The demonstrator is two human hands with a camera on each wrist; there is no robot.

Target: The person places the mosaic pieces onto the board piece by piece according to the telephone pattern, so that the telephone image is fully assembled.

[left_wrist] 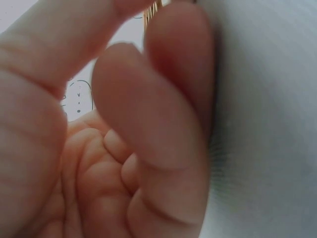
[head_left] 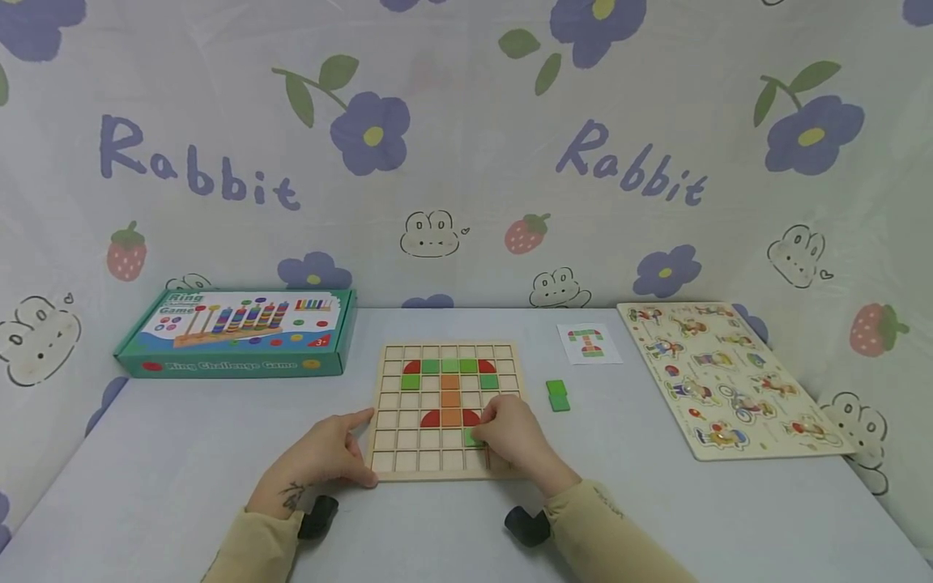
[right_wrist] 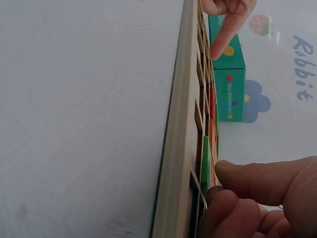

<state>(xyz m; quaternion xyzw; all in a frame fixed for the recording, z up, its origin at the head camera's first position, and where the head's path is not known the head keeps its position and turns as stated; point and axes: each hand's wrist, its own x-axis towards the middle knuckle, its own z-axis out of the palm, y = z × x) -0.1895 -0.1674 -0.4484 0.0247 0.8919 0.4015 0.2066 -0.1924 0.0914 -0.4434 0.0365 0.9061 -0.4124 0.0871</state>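
A wooden grid board [head_left: 430,476] lies on the table with red quarter-round, green and orange square tiles in some cells. My left hand [head_left: 324,453] rests at the board's left side, index finger extended against the edge and thumb at the near corner. In the left wrist view, the other fingers [left_wrist: 148,114] are bent against the tabletop. With thumb and forefinger, my right hand [head_left: 513,437] pinches a green square tile [head_left: 472,438] below the right red piece. That tile [right_wrist: 206,161] sits slightly raised at its cell in the right wrist view; its held edge is partly hidden.
Two loose green tiles [head_left: 557,397] lie right of the board, below a pattern card [head_left: 611,351]. A green Ring Game box [head_left: 233,366] stands at back left. A wooden picture puzzle [head_left: 736,380] is at the right. Behind the table hangs a printed cloth [head_left: 466,146].
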